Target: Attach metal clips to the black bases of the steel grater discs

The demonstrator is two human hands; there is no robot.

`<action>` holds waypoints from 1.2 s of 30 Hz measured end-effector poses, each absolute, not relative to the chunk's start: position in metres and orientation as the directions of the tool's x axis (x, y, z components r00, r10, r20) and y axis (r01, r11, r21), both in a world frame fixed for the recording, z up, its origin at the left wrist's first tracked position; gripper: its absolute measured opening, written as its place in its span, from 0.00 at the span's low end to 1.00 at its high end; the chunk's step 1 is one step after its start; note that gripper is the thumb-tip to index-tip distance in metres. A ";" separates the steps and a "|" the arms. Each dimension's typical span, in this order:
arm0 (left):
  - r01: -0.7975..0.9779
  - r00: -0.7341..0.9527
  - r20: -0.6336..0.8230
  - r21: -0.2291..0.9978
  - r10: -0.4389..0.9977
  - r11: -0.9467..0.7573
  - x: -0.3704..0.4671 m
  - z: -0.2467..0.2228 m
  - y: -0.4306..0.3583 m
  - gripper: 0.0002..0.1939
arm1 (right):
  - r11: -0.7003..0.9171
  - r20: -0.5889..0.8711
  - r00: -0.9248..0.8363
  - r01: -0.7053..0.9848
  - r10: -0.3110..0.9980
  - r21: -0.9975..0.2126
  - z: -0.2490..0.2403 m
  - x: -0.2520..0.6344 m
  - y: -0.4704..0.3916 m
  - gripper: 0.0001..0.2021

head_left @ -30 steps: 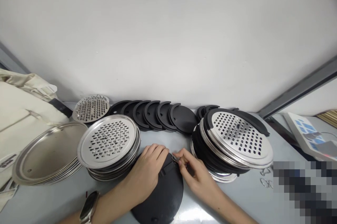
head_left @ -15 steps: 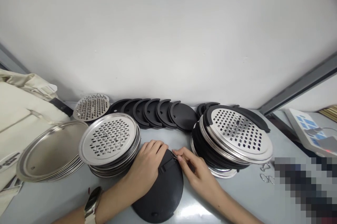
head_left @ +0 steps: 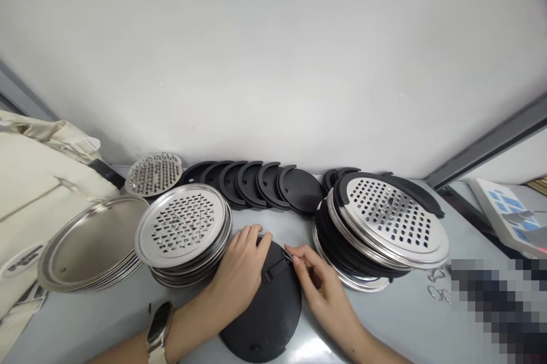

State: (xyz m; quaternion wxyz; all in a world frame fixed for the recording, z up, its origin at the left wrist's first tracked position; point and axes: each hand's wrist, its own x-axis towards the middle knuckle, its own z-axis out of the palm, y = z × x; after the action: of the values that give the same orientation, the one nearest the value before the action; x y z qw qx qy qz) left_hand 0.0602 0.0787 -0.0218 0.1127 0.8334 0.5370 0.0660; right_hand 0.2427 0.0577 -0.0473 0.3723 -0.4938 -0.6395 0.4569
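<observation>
A round black plate [head_left: 276,318] lies in front of me on the table, with a raised block near its far edge. My left hand [head_left: 240,267] rests over its upper left side, fingers curled over the far rim and holding it. At the plate's upper right edge, my right hand [head_left: 322,279] pinches a small metal ring [head_left: 288,256] between thumb and forefinger. The fingers partly hide the ring, so I cannot tell whether it passes through the plate.
Left of my hands are a stack of grater discs [head_left: 183,226] and a stack of metal lids [head_left: 96,241]. To the right rises a grater and black plate stack [head_left: 388,213], with loose metal rings [head_left: 436,275] beside it. Overlapping black plates [head_left: 301,188] line the wall.
The view has shifted slightly, so most things appear a little farther right. Both hands stay at the black plate; the left fingers have spread slightly, and the right still pinches the ring.
</observation>
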 end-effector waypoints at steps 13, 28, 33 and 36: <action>0.868 0.402 -0.008 0.322 0.916 -0.378 0.058 -0.024 0.080 0.22 | 0.105 -0.006 -0.284 0.375 0.959 -0.921 -0.047 0.250 0.059 0.13; 0.854 0.413 -0.005 0.351 0.911 -0.385 0.058 -0.024 0.081 0.22 | 0.109 -0.088 -0.350 0.507 0.932 -0.855 -0.033 0.254 0.062 0.14; 0.853 0.416 -0.004 0.348 0.909 -0.389 0.058 -0.025 0.080 0.22 | 0.151 -0.085 -0.390 0.537 0.917 -0.830 -0.033 0.255 0.062 0.13; 0.854 0.416 -0.009 0.346 0.909 -0.387 0.057 -0.025 0.079 0.21 | 0.205 -0.057 -0.412 0.562 0.909 -0.801 -0.032 0.256 0.060 0.12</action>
State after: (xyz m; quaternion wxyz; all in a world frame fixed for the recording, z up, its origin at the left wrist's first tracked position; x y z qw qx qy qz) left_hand 0.0571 0.0790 -0.0247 0.1503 0.8279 0.5326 0.0915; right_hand 0.2564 0.0602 -0.0324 0.2219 -0.4948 -0.7437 0.3911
